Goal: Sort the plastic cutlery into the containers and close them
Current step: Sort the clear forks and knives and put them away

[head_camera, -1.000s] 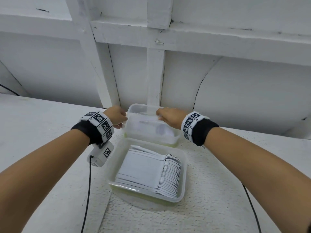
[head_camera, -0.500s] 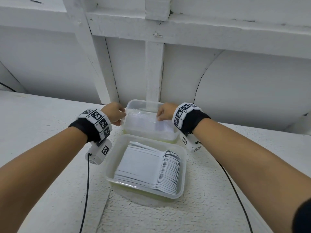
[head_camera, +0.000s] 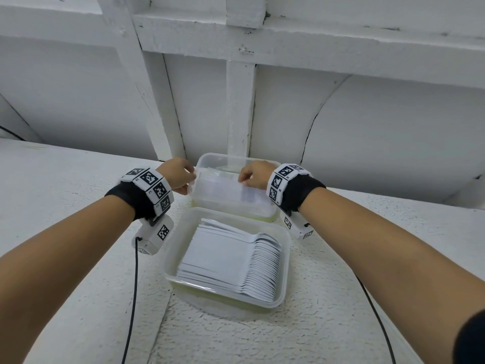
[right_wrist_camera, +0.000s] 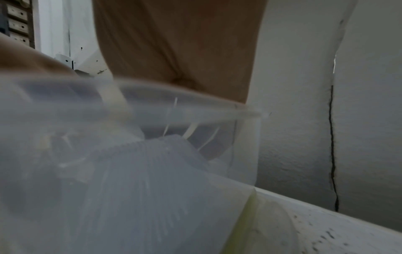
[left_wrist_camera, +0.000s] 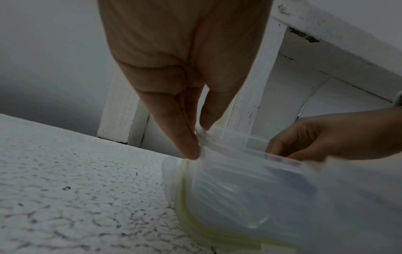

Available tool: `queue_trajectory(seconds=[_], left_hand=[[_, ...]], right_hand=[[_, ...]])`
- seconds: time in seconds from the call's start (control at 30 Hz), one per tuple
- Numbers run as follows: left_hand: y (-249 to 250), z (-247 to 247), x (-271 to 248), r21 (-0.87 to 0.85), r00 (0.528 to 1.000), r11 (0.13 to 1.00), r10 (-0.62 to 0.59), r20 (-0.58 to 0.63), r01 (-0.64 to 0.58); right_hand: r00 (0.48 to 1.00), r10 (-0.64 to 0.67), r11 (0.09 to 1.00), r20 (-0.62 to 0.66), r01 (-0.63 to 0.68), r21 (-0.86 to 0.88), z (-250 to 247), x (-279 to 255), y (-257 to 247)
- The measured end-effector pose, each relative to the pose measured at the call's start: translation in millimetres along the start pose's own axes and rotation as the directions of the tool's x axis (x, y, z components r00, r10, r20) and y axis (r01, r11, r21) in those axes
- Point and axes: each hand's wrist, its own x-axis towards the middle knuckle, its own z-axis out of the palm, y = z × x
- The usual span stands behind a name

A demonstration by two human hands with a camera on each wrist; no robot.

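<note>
Two clear plastic containers stand on the white table. The near container [head_camera: 287,258] is open and holds a neat stack of white plastic spoons [head_camera: 236,256]. Just behind it, the far container [head_camera: 231,198] [left_wrist_camera: 239,189] [right_wrist_camera: 152,171] has white cutlery showing blurred through its wall. My left hand [head_camera: 181,177] [left_wrist_camera: 196,142] pinches the far container's top edge at its left end, thumb against fingers. At the right end my right hand [head_camera: 256,174] [left_wrist_camera: 326,137] [right_wrist_camera: 180,51] grips the same edge with curled fingers. A yellow-green strip runs along the base of both containers.
The rough white table [head_camera: 78,206] ends at a white wall with painted beams [head_camera: 240,109] right behind the far container. Black cables [head_camera: 132,298] hang from both wrist cameras across the table on either side of the near container.
My right wrist has rolled and shifted slightly left along the far container's edge, so its camera now shows underneath. The left hand has barely moved. The near container stays as it was.
</note>
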Motion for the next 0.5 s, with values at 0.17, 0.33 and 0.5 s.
queue_trajectory(seconds=[0.17, 0.33, 0.5], left_hand=[[2.5, -0.2, -4.6, 0.053, 1.000, 0.998, 0.017, 0.004, -0.017], [12.5, -10.3, -18.4, 0.272, 0.995, 0.960, 0.084, -0.051, -0.067], [45.2, -16.5, -54.8, 0.284, 0.943, 0.930, 0.289, -0.164, -0.236]], right_hand=[[1.000, 0.001, 0.999, -0.014, -0.001, -0.033, 0.8, -3.8, -2.9], [0.997, -0.031, 0.999, -0.074, 0.030, -0.013, -11.3, -16.6, -4.2], [0.978, -0.082, 0.994, -0.190, 0.093, 0.052, -29.2, -65.1, -3.1]])
